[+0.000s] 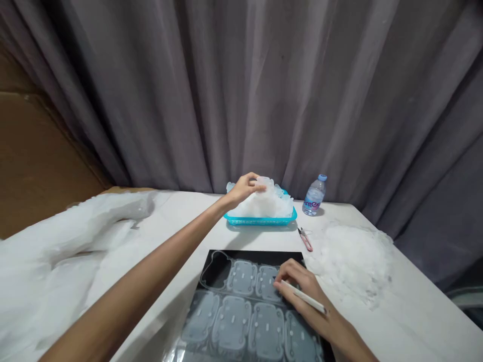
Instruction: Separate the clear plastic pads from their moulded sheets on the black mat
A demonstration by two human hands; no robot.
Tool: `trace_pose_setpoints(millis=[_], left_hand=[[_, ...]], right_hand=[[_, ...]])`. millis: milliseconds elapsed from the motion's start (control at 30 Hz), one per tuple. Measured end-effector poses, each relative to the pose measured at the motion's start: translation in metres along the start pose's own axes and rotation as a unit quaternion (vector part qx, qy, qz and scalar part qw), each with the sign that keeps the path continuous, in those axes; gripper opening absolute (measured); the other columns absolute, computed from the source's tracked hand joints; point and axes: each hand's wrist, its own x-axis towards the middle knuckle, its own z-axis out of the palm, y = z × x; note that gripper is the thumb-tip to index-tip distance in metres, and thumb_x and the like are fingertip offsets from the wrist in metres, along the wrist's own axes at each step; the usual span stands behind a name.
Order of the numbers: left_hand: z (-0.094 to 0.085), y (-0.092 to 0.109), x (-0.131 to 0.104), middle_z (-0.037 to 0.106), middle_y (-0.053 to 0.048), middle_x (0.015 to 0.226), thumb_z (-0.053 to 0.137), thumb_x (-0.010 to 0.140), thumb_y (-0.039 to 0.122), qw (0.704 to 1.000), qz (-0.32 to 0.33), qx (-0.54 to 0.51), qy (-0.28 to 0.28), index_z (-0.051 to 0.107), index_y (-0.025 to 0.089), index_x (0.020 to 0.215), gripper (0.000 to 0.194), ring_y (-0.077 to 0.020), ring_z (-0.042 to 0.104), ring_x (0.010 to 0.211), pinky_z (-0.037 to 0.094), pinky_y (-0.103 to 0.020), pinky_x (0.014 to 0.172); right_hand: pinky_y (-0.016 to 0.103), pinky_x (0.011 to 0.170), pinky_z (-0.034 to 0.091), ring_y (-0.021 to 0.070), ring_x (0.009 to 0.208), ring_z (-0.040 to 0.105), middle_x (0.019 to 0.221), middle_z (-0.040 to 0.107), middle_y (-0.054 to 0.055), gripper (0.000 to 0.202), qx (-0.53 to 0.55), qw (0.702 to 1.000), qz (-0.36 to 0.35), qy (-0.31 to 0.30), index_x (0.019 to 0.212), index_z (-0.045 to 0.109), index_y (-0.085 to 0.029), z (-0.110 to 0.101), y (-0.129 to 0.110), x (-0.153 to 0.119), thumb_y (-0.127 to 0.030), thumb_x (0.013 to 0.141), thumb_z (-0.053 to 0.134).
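My left hand (pixel 245 190) reaches over the blue basket (pixel 260 221), its thumb and fingers closed on a translucent plastic piece (pixel 266 182) at the top of a white heap (pixel 260 205). My right hand (pixel 302 289) grips a slim white pen-like tool (pixel 307 297); its working end is hidden by the fingers. That hand rests over a black board (pixel 290 257). On the board lies a clear sheet with several rounded, frosted shapes (pixel 231 323). At its upper left is a cut-out outline (pixel 216 271) with bare black showing inside.
Pink-handled thread snips (pixel 306 240) lie right of the basket, below a water bottle (pixel 314 196). A pile of clear plastic scraps (pixel 354 259) covers the table's right side. White plastic wrapping (pixel 75 251) spreads across the left. Behind the table hangs a grey curtain (pixel 241 90).
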Motion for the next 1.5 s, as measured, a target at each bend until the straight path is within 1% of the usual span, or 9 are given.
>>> trace_pose_setpoints(millis=[167,300,367,467,600,733,933,1233,1500], left_hand=[[0.024,0.004,0.028,0.066,-0.005,0.089,0.084,0.079,0.040,0.987,0.066,0.126,0.069,0.051,0.020,0.092,0.041,-0.0259,0.066,0.092,0.052,-0.041,0.084],[0.029,0.011,0.001,0.060,-0.009,0.101,0.073,0.091,0.036,0.966,0.114,0.212,0.089,0.050,0.020,0.093,0.028,-0.0289,0.057,0.106,0.044,-0.046,0.096],[0.026,0.014,-0.037,0.060,-0.006,0.096,0.061,0.100,0.036,0.961,0.132,0.237,0.047,0.052,0.020,0.091,0.020,-0.0246,0.058,0.097,0.045,-0.042,0.093],[0.019,0.014,-0.120,0.062,-0.001,0.087,0.053,0.105,0.036,0.956,0.140,0.253,-0.051,0.058,0.020,0.090,0.023,-0.0183,0.059,0.081,0.048,-0.032,0.079],[0.010,0.005,-0.230,0.067,-0.005,0.105,0.043,0.110,0.030,0.925,0.122,0.323,-0.159,0.062,0.021,0.106,0.021,-0.0204,0.065,0.099,0.052,-0.036,0.090],[0.009,-0.006,-0.281,0.066,-0.009,0.128,0.051,0.107,0.033,0.906,0.108,0.363,-0.190,0.059,0.023,0.129,0.025,-0.0255,0.064,0.119,0.052,-0.043,0.103],[0.022,-0.010,-0.292,0.068,-0.013,0.130,0.051,0.106,0.038,0.885,0.110,0.422,-0.164,0.057,0.019,0.138,0.038,-0.0316,0.066,0.122,0.056,-0.048,0.103],[0.028,-0.004,-0.300,0.062,-0.015,0.132,0.051,0.106,0.037,0.900,0.085,0.403,-0.144,0.052,0.017,0.146,0.045,-0.0311,0.062,0.123,0.057,-0.049,0.103],[0.030,-0.008,-0.305,0.065,-0.014,0.135,0.048,0.107,0.039,0.888,0.100,0.427,-0.136,0.049,0.015,0.148,0.048,-0.0329,0.062,0.124,0.056,-0.051,0.103]], right_hand=[[0.028,0.086,0.049,0.0168,0.094,0.063,0.103,0.060,0.003,0.012,-0.031,0.999,-0.022,0.017,0.096,0.061,-0.023,0.010,0.002,0.001,-0.022,0.103,0.051],[0.030,0.090,0.051,0.0185,0.098,0.065,0.109,0.062,0.005,0.013,-0.030,0.999,-0.019,0.023,0.108,0.063,-0.024,0.012,0.011,0.000,-0.025,0.104,0.051],[0.030,0.090,0.052,0.0194,0.100,0.066,0.110,0.064,0.005,0.014,-0.022,0.999,-0.010,0.033,0.112,0.064,-0.024,0.011,0.016,-0.001,-0.029,0.103,0.054],[0.030,0.087,0.052,0.0200,0.100,0.066,0.108,0.065,0.005,0.014,-0.012,0.999,0.001,0.035,0.108,0.066,-0.024,0.011,0.018,-0.003,-0.031,0.103,0.056],[0.030,0.085,0.051,0.0193,0.096,0.066,0.104,0.066,0.005,0.014,0.001,1.000,-0.011,-0.003,0.095,0.069,-0.023,0.015,0.010,-0.001,-0.027,0.101,0.056],[0.027,0.077,0.049,0.0171,0.086,0.066,0.093,0.068,0.002,0.012,0.016,0.999,0.015,-0.026,0.090,0.068,-0.022,0.026,-0.001,0.007,-0.027,0.098,0.061],[0.027,0.075,0.049,0.0164,0.080,0.064,0.092,0.069,0.002,0.014,0.017,0.998,0.013,-0.063,0.092,0.070,-0.021,0.044,-0.006,0.014,-0.032,0.098,0.064],[0.031,0.087,0.051,0.0190,0.094,0.066,0.101,0.070,0.004,0.013,0.006,0.995,-0.019,-0.096,0.102,0.069,-0.023,0.040,-0.011,0.005,-0.032,0.103,0.060],[0.032,0.086,0.051,0.0192,0.091,0.066,0.099,0.070,0.004,0.019,0.017,0.994,-0.027,-0.108,0.098,0.069,-0.022,0.047,-0.008,0.009,-0.036,0.104,0.058]])
